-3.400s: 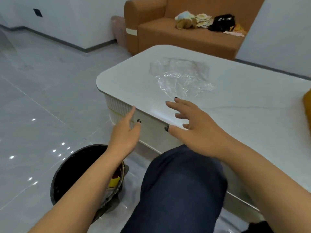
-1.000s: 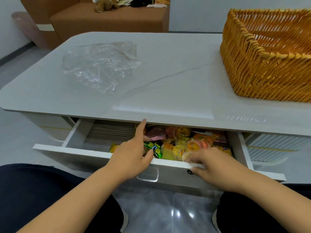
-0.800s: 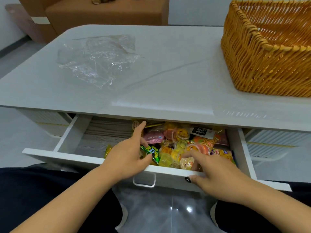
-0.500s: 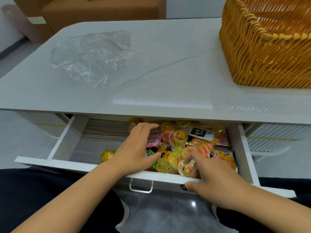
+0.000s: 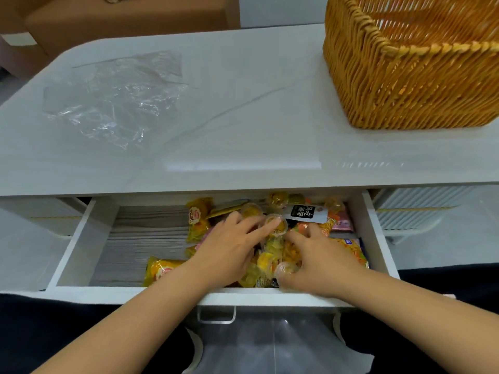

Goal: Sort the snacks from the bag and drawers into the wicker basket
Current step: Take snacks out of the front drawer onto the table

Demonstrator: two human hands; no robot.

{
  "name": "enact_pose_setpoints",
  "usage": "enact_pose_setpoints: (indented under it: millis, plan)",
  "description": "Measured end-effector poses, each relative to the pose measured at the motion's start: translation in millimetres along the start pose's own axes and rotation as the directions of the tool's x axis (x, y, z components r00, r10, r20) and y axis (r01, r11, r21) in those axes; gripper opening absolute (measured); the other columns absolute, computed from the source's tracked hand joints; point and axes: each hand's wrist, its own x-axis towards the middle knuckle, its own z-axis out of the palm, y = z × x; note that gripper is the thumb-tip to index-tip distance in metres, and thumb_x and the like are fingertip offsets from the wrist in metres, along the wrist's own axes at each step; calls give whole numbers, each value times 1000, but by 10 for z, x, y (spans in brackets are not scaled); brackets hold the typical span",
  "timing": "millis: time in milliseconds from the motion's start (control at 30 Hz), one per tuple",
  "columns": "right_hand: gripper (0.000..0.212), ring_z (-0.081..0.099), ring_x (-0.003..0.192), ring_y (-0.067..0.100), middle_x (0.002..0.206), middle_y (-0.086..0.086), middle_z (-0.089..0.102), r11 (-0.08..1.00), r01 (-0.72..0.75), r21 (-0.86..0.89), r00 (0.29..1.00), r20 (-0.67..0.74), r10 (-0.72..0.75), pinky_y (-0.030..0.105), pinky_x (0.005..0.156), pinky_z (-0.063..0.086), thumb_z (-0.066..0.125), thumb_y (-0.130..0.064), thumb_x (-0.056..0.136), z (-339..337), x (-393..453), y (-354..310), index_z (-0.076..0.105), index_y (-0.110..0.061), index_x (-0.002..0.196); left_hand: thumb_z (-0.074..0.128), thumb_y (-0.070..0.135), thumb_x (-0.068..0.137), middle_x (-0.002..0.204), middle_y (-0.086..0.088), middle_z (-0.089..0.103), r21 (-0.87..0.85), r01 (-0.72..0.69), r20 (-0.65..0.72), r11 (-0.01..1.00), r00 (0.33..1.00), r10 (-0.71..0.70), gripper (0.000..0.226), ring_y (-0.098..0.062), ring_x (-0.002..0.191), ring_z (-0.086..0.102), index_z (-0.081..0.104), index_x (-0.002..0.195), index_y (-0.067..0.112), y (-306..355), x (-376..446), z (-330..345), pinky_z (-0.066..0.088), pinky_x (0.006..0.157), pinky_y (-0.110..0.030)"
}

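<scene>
Drawer (image 5: pixel 81 238) is pulled out from under the white tabletop (image 5: pixel 243 117). Snacks fill its right half: jelly cups, yellow and orange wrapped packets, and a black sachet (image 5: pixel 305 213) with white lettering near the back. One yellow packet (image 5: pixel 160 271) lies apart at the front, left of the pile.

Both hands are in the drawer on top of the pile. Left hand (image 5: pixel 229 249): fingers extended, fairly flat, tips touching a jelly cup (image 5: pixel 275 225); no clear grasp. Right hand (image 5: pixel 321 263): fingers spread and slightly bent over the snacks, thumb beside a clear cup (image 5: pixel 286 269) at the front; cannot tell whether it holds anything.

Wicker basket (image 5: pixel 410 76) sits on the tabletop, far right. Its inside is only partly visible, and no snacks show there. A crumpled clear plastic bag (image 5: pixel 113 98) lies flat on the left of the tabletop.
</scene>
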Motion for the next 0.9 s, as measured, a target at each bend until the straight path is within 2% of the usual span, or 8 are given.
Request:
enact_pose_setpoints:
  millis: [100, 200, 300, 400, 467, 533, 667, 900]
  plan:
    - [88, 49, 115, 33, 132, 7, 29, 999, -48, 20, 997, 61, 47, 37, 92, 48, 69, -61, 65, 96, 153, -30, 33, -29, 139, 49, 25, 97, 142, -2, 41, 90, 28, 39, 996, 999, -31, 70, -24, 118, 43, 10, 154, 37, 15, 110, 9, 43, 91, -37]
    - [94, 37, 129, 35, 141, 10, 24, 990, -110, 84, 986, 138, 98, 41, 100, 43, 70, -52, 69, 141, 265, -68, 24, -23, 145, 51, 33, 97, 145, -4, 36, 140, 109, 74, 984, 990, -120, 69, -26, 126, 41, 11, 153, 36, 51, 237, 18, 43, 96, -37]
    - [79, 40, 126, 30, 138, 9, 33, 988, -113, 107, 990, 97, 103, 37, 98, 45, 67, -37, 76, 104, 310, -50, 30, -20, 144, 53, 32, 96, 146, -6, 34, 185, 139, 102, 973, 982, -159, 66, -28, 124, 44, 16, 151, 31, 116, 301, 13, 47, 89, -37]
    - [46, 51, 105, 22, 118, 4, 48, 989, -83, 124, 995, 58, 76, 28, 76, 46, 67, -27, 77, 6, 287, -25, 51, -21, 119, 52, 33, 97, 142, -5, 40, 162, 179, 77, 970, 978, -194, 52, -27, 120, 48, 32, 145, 26, 104, 304, -17, 49, 84, -37]
    - [33, 53, 96, 19, 111, 1, 52, 988, -77, 134, 997, 23, 75, 27, 70, 47, 67, -22, 76, -7, 269, 5, 56, -22, 107, 48, 36, 98, 138, -3, 44, 128, 204, 54, 970, 976, -212, 40, -24, 117, 51, 44, 137, 24, 61, 283, -37, 52, 83, -36]
    - [36, 52, 99, 18, 114, 1, 53, 986, -67, 151, 998, -9, 69, 30, 78, 49, 68, -25, 78, 32, 250, 34, 58, -21, 112, 47, 37, 99, 137, -2, 46, 111, 205, 43, 972, 977, -211, 39, -23, 116, 51, 45, 135, 24, 43, 265, -31, 52, 83, -36]
    - [47, 53, 105, 19, 119, 2, 51, 985, -44, 165, 997, -54, 54, 30, 88, 48, 73, -37, 80, 144, 261, 40, 59, -19, 121, 45, 36, 101, 137, -7, 46, 171, 109, 89, 979, 988, -125, 59, -29, 114, 53, 15, 151, 36, 62, 289, 29, 54, 79, -39]
    - [39, 55, 107, 24, 129, 6, 48, 994, -1, 111, 999, -38, 5, 34, 91, 48, 67, -35, 88, 78, 234, 72, 59, -22, 123, 41, 35, 102, 130, 0, 50, 32, 210, -5, 977, 978, -210, 27, -19, 114, 50, 49, 127, 27, 63, 251, -12, 51, 82, -34]
